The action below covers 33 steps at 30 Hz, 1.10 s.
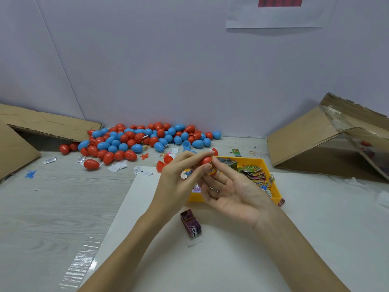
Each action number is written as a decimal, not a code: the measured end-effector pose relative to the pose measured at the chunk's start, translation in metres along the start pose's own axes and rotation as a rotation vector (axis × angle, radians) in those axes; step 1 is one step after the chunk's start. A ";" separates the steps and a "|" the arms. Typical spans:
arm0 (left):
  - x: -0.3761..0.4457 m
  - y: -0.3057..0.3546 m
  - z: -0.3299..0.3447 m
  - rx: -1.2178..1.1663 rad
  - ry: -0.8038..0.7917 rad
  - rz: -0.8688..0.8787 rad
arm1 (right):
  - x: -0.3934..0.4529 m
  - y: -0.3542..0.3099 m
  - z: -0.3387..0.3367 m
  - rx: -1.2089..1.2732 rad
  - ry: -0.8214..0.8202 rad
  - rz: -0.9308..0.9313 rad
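My left hand [179, 182] and my right hand [231, 192] meet above the near edge of a yellow tray [259, 162]. Between their fingertips is a red plastic egg [206, 160] with a small folded colourful packet [212, 170] at its opening. My left thumb and forefinger pinch the egg. My right forefinger and thumb pinch the packet against it, palm turned up. A small white and yellow scrap [186, 173] sits by my left fingers; whether the hand holds it is unclear.
A pile of red and blue eggs [145, 140] lies at the back by the wall. Open red egg halves [164, 163] sit left of the tray, which holds colourful packets [254, 173]. A banded purple card bundle [192, 224] lies near. Cardboard boxes [328, 140] flank both sides.
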<state>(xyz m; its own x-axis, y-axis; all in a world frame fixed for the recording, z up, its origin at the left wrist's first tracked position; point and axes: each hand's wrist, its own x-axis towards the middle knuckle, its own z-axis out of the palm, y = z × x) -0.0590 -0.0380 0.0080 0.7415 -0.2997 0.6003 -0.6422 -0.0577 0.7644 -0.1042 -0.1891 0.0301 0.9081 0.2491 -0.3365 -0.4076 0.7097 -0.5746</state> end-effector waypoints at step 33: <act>-0.003 -0.006 -0.008 0.636 -0.065 0.181 | 0.005 -0.046 -0.022 -0.216 0.327 -0.505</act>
<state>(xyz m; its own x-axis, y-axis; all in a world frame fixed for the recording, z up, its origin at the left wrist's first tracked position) -0.0559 -0.0291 0.0034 0.6110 -0.4134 0.6752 -0.7598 -0.5457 0.3534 -0.0826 -0.2351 0.0382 0.9312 -0.3194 -0.1757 0.0217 0.5298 -0.8479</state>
